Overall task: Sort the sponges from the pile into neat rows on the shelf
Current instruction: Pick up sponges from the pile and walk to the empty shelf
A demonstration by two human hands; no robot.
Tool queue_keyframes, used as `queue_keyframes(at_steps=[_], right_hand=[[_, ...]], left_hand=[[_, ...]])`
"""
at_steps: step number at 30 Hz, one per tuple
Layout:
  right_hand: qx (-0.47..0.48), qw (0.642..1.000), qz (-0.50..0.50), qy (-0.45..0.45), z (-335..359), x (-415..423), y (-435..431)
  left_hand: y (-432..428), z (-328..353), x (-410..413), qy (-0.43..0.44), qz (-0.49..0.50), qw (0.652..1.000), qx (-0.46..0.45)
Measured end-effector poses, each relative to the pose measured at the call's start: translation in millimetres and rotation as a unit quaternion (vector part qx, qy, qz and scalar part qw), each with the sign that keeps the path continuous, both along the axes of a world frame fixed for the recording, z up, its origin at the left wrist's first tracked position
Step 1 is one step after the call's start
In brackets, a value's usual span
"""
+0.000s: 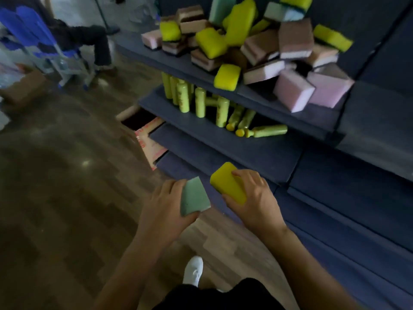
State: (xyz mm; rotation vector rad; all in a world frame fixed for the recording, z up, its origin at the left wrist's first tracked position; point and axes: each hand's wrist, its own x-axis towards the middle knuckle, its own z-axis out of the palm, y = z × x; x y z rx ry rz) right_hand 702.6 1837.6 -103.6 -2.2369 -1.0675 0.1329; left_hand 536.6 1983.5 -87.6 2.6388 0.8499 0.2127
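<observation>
A jumbled pile of sponges (252,45), yellow, pink, brown-topped and pale green, lies on the upper dark blue shelf (290,108). Low in the view, my left hand (163,206) grips a pale green sponge (194,196) by its edge. Beside it, my right hand (254,198) holds a yellow sponge (226,183), fingers curled around its far end. Both hands hover in front of the lower shelf boards (223,157), well below the pile.
Yellow-green bottles (201,104) stand and lie on the middle shelf under the pile. An open cardboard box (145,133) sits on the wooden floor at the shelf's left end. A seated person (89,39) and a blue chair are at far left. My white shoe (193,271) is below.
</observation>
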Motion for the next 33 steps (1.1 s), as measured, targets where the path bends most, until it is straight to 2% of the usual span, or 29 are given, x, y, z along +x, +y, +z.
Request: queue_keyframes(at_steps=[8,18,25,33], right_hand=[[-0.028,0.980,-0.197,-0.011,13.7,32.0,-9.8],[-0.012,0.918,-0.391,-0.064,34.4,32.8,-71.1],[0.006,0.887,-0.454,-0.081,46.7,51.0,-113.0],[0.028,0.889,-0.445,-0.107,65.1,114.1,-162.0]], left_hand=[[39.4,5.3,95.5,-0.001,-0.180,0.983,0.038],[-8.4,19.2,182.7,-0.048,-0.382,0.923,0.021],[-46.0,32.4,221.9,-0.069,-0.428,0.901,0.012],[-98.4,65.0,280.7,-0.113,-0.422,0.899,0.015]])
